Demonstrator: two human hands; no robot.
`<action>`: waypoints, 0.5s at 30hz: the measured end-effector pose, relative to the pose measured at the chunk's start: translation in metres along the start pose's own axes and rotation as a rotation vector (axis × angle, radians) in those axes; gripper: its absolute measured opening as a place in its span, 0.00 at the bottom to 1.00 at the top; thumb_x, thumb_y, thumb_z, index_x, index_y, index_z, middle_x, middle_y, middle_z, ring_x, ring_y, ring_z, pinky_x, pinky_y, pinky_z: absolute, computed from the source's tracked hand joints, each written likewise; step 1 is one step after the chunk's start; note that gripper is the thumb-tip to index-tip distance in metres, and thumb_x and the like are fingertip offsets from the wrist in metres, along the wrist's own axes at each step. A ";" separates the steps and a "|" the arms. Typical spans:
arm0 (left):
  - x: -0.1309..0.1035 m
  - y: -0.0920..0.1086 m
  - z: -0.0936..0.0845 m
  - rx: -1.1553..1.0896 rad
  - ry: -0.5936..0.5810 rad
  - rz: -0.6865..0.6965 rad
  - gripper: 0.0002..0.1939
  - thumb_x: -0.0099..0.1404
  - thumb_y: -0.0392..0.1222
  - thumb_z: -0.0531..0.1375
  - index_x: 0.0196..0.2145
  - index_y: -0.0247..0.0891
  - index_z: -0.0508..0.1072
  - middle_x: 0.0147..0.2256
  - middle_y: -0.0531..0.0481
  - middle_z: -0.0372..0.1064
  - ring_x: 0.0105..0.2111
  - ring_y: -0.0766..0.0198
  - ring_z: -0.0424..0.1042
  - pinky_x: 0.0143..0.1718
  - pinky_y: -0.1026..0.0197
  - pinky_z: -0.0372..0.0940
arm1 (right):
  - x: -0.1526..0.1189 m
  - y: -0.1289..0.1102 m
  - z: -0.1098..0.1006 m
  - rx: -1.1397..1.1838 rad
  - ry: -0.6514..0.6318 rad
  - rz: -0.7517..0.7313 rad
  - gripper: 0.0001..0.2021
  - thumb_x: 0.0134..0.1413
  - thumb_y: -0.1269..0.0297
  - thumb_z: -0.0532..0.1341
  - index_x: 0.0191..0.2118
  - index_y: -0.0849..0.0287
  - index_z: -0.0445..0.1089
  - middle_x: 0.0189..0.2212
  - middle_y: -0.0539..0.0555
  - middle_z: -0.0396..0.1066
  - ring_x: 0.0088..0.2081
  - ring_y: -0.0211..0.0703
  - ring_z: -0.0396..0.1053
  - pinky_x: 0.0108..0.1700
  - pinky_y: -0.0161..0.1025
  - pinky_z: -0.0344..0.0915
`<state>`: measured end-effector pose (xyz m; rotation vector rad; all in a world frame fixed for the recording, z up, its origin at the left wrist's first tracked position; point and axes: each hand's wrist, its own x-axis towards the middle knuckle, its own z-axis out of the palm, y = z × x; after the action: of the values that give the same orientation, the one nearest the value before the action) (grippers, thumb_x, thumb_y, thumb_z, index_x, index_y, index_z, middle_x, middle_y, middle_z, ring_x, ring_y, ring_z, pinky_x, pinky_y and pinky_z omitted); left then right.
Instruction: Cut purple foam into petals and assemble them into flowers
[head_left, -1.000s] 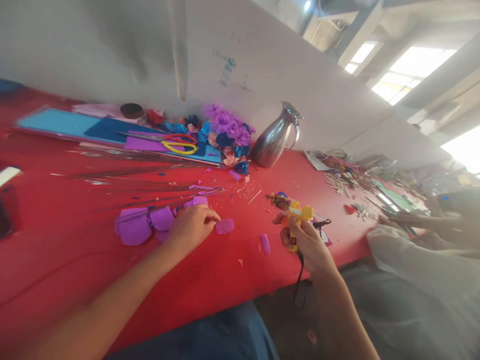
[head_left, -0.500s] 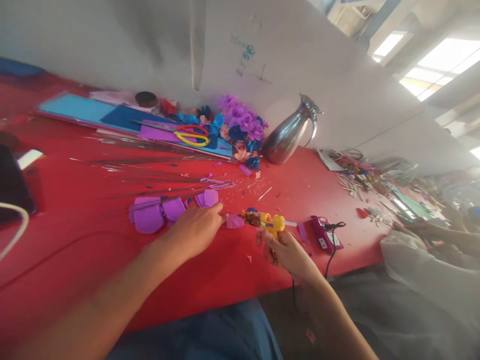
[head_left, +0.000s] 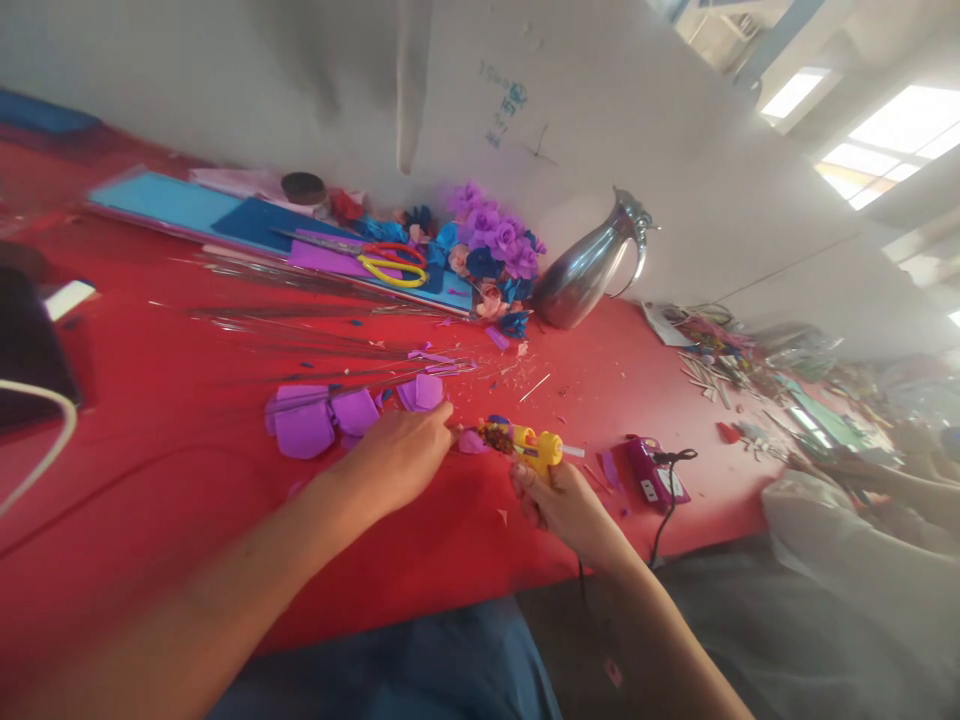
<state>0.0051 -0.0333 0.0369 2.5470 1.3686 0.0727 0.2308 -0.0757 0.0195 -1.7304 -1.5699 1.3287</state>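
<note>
My right hand (head_left: 574, 505) is wrapped around the handle of a yellow glue gun (head_left: 541, 452), with a clear glue stick poking out at its back. The gun's dark, crusted nozzle points left, against or just over a small purple petal (head_left: 471, 441). On the other side of that petal, my left hand (head_left: 405, 450) has its fingertips pinched at the petal's edge; the exact grip is partly hidden. Beside my left hand lie several loose purple petals (head_left: 304, 425), with thin wires (head_left: 247, 325) behind them.
Scissors (head_left: 390, 265) rest on coloured sheets (head_left: 161, 205) at the back. Finished paper flowers (head_left: 495, 235) and a metal jug (head_left: 589, 270) stand by the wall. A maroon power strip (head_left: 652, 475) with a black cord is on the right, near another person's sleeve (head_left: 832, 520). A dark device (head_left: 30, 340) lies left.
The view has shifted slightly, so the scene sits a little further right. The glue gun has come a bit closer to my left hand, and less of the purple petal shows between them.
</note>
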 end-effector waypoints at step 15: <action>0.002 0.001 -0.001 0.008 0.004 0.008 0.19 0.69 0.35 0.43 0.42 0.35 0.74 0.36 0.43 0.66 0.27 0.62 0.69 0.29 0.58 0.59 | -0.016 -0.006 -0.002 -0.138 -0.019 0.041 0.22 0.55 0.47 0.54 0.18 0.57 0.59 0.11 0.46 0.58 0.15 0.32 0.55 0.19 0.31 0.50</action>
<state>0.0070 -0.0324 0.0384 2.5600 1.3635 0.0746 0.2310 -0.0889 0.0314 -1.8463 -1.6801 1.2868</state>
